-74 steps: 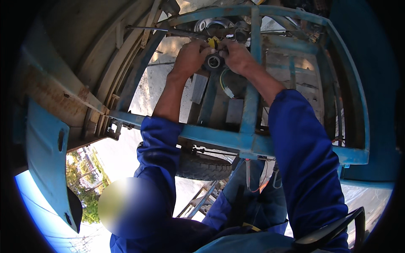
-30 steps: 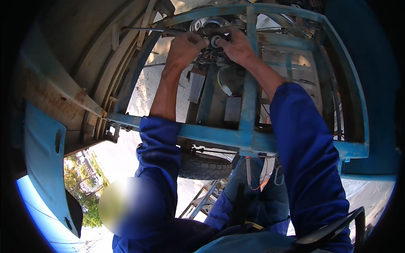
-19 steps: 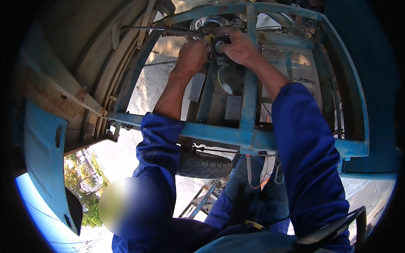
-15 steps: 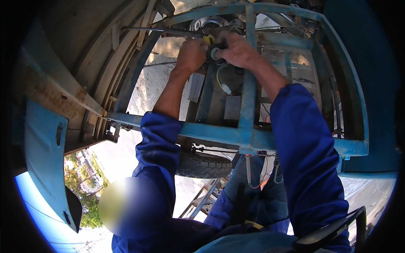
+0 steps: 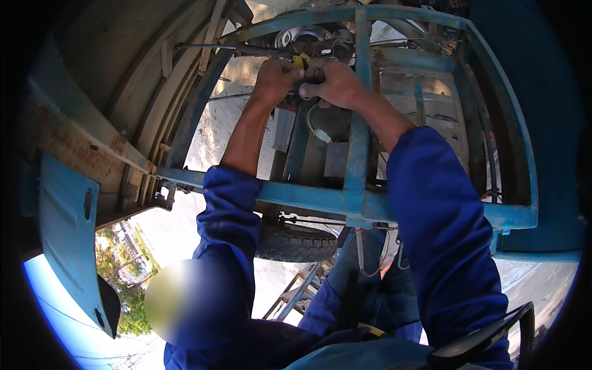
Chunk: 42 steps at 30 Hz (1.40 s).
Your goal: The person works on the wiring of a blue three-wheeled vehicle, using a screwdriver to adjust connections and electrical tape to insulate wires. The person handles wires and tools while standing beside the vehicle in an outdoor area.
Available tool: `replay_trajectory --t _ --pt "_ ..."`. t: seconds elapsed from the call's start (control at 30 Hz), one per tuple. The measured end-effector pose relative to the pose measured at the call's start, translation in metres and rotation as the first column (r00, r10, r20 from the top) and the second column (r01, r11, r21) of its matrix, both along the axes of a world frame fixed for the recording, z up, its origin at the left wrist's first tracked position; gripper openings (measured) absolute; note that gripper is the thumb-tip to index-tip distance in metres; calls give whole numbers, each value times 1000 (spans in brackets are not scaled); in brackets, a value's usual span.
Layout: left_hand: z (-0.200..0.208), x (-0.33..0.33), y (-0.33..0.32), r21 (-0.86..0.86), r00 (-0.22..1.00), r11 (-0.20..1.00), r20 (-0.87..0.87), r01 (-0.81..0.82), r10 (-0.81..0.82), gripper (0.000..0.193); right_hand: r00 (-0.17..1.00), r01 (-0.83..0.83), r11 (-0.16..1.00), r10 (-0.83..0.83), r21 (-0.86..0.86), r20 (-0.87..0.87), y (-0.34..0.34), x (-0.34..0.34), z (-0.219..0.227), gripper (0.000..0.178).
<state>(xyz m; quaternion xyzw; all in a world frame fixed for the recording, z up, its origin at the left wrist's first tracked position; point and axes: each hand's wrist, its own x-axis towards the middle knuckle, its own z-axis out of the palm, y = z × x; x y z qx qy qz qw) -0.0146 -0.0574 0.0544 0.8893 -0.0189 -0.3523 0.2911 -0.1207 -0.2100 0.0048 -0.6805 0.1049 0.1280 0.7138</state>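
Note:
My left hand (image 5: pixel 277 82) is closed, its fingers pinched near a small yellow piece (image 5: pixel 301 60) at the top of the frame opening. What exactly those fingertips grip is hidden. Beside it, my right hand (image 5: pixel 338 84) is curled round a roll of black tape (image 5: pixel 316 76), mostly covered by the fingers. The two hands nearly meet. Below them hangs a yellow-green wire with a white plug connector (image 5: pixel 322 135). A finned metal box (image 5: pixel 284 129) sits under my left wrist.
A blue steel frame (image 5: pixel 308 194) surrounds the work, with an upright bar (image 5: pixel 357 148) beside my right hand. A tyre (image 5: pixel 296 242) lies below the near bar. A blue panel (image 5: pixel 68 222) stands at left. A red-wired lead (image 5: pixel 361 246) hangs from the near bar.
My right hand has turned and shifted slightly left and down, so its fingers now cover most of the tape roll. My left hand has moved slightly left.

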Motion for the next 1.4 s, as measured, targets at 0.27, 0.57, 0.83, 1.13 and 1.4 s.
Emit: replay_trajectory --t 0.27,0.57,0.83,1.13,1.4 --pt "-16 -7 2 547 303 610 550 573 -778 23 949 273 894 -190 -355 252 13 10 -29 25" --pt "5 -7 10 97 879 908 229 407 -419 50 967 146 977 -108 -155 229 13 26 -50 27" --pt "-5 -40 -10 285 813 895 387 344 -436 84 984 118 984 -98 -131 149 13 32 -52 30" --pt "6 -40 -11 216 845 898 309 384 -436 99 988 125 959 -98 -254 117 19 32 -38 41" --pt "16 -38 -16 301 861 869 212 392 -462 97 976 199 903 -145 -380 165 26 41 -37 35"
